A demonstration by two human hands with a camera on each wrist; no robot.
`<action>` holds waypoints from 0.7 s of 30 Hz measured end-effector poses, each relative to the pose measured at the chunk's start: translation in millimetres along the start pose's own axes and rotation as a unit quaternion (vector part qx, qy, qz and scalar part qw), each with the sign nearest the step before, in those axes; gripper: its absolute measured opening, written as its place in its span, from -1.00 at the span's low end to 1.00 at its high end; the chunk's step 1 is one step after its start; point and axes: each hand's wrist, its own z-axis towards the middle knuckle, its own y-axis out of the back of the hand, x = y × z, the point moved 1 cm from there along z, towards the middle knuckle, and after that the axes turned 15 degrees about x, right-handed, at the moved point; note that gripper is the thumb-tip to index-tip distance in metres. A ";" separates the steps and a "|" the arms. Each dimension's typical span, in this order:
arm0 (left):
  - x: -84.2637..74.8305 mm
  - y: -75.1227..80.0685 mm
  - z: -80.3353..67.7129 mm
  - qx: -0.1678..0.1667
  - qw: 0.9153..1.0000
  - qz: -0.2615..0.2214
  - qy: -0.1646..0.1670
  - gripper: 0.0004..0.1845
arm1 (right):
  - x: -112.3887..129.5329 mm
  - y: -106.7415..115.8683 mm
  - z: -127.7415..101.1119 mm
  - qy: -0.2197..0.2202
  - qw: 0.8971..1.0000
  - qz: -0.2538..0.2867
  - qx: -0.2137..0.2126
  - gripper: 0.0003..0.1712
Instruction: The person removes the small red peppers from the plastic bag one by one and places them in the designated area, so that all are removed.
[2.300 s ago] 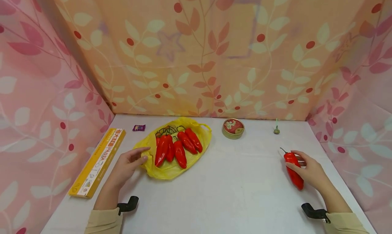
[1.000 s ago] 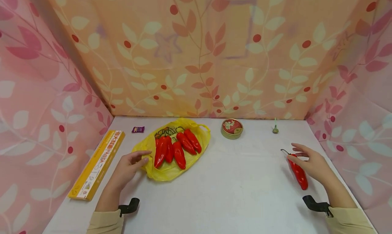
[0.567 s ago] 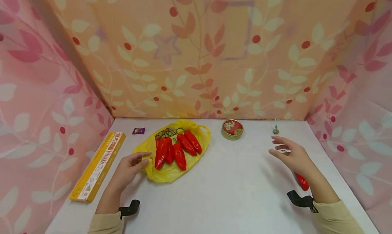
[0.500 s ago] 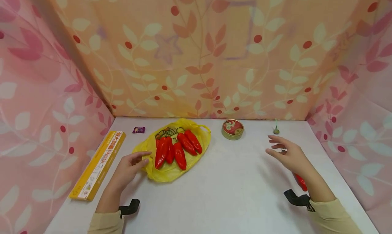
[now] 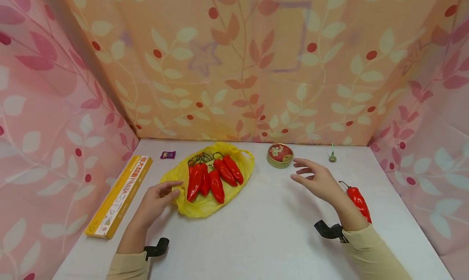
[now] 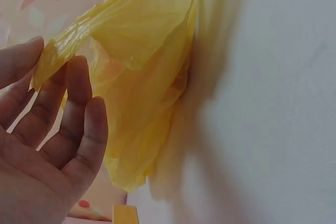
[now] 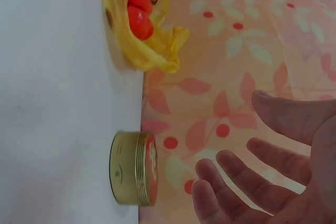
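In the head view a yellow plastic bag (image 5: 194, 210) lies spread at centre left, bearing several red peppers (image 5: 217, 186). My left hand (image 5: 155, 200) pinches the bag's left edge; in the left wrist view, thumb and fingers grip a gathered fold of the yellow plastic (image 6: 142, 93). My right hand (image 5: 316, 182) is in the air with loosely spread fingers, holding nothing, its fingertips near a round red and gold tin (image 5: 280, 155). In the right wrist view the tin (image 7: 131, 169) stands beyond the fingers. A single red pepper (image 5: 358, 200) lies at right, partly hidden by my right forearm.
A long yellow pasta box (image 5: 119, 196) lies along the left side. Near the back edge are a small purple packet (image 5: 167, 154) and a small greenish item with a thin stem (image 5: 332, 158). Patterned cloth (image 5: 242, 68) walls in the white table (image 5: 256, 239) at the back and sides.
My right hand has let go of the single pepper, leaving it on the table at right, and has moved left towards the tin. The left hand stays at the bag's edge.
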 end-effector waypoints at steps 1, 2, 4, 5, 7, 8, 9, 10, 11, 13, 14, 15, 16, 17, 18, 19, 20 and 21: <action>-0.1 -0.1 0.5 -0.001 1.000 -0.003 0.002 -0.59 | 2.3 -1.8 2.6 0.002 1.000 0.002 0.002 -0.21; -0.1 0.0 0.9 -0.001 1.000 -0.007 0.003 -0.59 | 4.7 -3.7 5.2 0.005 1.000 0.004 0.004 -0.22; -0.2 0.0 1.2 -0.003 1.000 -0.014 0.006 -0.59 | 9.4 -7.8 10.7 0.011 1.000 0.008 0.010 -0.24; -0.3 0.1 1.1 -0.003 1.000 -0.016 0.007 -0.59 | 11.6 -10.0 13.5 0.014 1.000 0.011 0.013 -0.25; -0.5 0.1 0.8 -0.004 1.000 -0.019 0.010 -0.59 | 15.1 -14.6 19.5 0.020 1.000 0.017 0.017 -0.28; -0.6 0.1 0.7 -0.004 1.000 -0.020 0.010 -0.59 | 16.7 -16.9 22.5 0.023 0.999 0.021 0.019 -0.29; -0.8 0.1 0.7 -0.004 1.000 -0.020 0.009 -0.59 | 18.1 -19.1 25.5 0.026 0.999 0.025 0.020 -0.29; -1.0 0.1 0.8 -0.003 1.000 -0.019 0.008 -0.59 | 19.3 -21.4 28.5 0.029 0.999 0.029 0.021 -0.29; -1.2 0.1 1.0 -0.002 1.000 -0.020 0.008 -0.59 | 20.7 -23.7 31.4 0.032 0.999 0.034 0.022 -0.29; -1.7 0.3 1.4 -0.001 1.000 -0.023 0.008 -0.59 | 24.3 -28.4 37.5 0.038 0.998 0.046 0.025 -0.30; -2.1 0.3 1.6 -0.001 1.000 -0.026 0.007 -0.59 | 26.5 -30.6 40.7 0.042 0.998 0.050 0.027 -0.31; -2.5 0.4 1.8 0.000 1.000 -0.029 0.008 -0.59 | 28.6 -33.0 44.0 0.045 0.997 0.055 0.030 -0.31; -2.9 0.4 1.9 0.001 0.999 -0.031 0.009 -0.59 | 30.9 -35.3 47.4 0.048 0.997 0.059 0.032 -0.32; -3.2 0.4 1.9 0.002 0.999 -0.032 0.010 -0.58 | 33.2 -37.5 51.0 0.050 0.996 0.063 0.034 -0.33; -3.5 0.2 2.0 0.003 0.999 -0.035 0.011 -0.58 | 35.3 -39.7 54.6 0.053 0.996 0.065 0.036 -0.34; -3.6 0.0 2.1 0.004 0.999 -0.036 0.011 -0.58 | 37.3 -41.9 58.3 0.057 0.995 0.067 0.039 -0.35; -3.6 -0.1 2.1 0.004 0.999 -0.036 0.012 -0.58 | 39.1 -43.9 61.8 0.059 0.995 0.068 0.042 -0.36; -3.6 -0.3 2.1 0.006 0.999 -0.037 0.013 -0.58 | 40.7 -45.9 65.3 0.061 0.995 0.068 0.044 -0.36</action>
